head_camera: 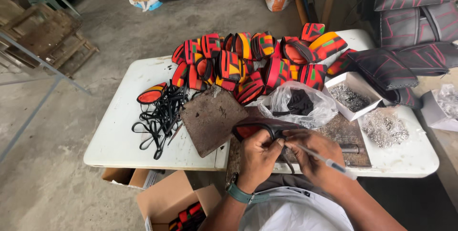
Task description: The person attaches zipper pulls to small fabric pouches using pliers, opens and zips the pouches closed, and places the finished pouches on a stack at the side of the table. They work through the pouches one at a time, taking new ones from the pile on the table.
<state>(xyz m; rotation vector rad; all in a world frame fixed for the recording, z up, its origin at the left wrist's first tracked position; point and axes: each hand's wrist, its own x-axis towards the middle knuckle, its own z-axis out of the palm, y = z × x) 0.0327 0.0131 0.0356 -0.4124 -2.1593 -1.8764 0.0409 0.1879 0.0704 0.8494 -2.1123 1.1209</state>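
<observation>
While the left hand [257,157] pinches the soft, floppy pouch [255,130] at its black rim, the right hand [312,157] grips a pen [324,160].

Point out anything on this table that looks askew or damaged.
The rusty metal plate lies skewed, one corner jutting past the white table's front edge. The black straps beside it sprawl in a tangle. Nothing looks spilled or broken.

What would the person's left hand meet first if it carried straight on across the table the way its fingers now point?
The left hand points up and away, gripping a black-rimmed red pouch. Past that piece, the clear plastic bag holding dark items looks like the first thing in line, with the heap of colourful pouches behind; depth is uncertain.
</observation>
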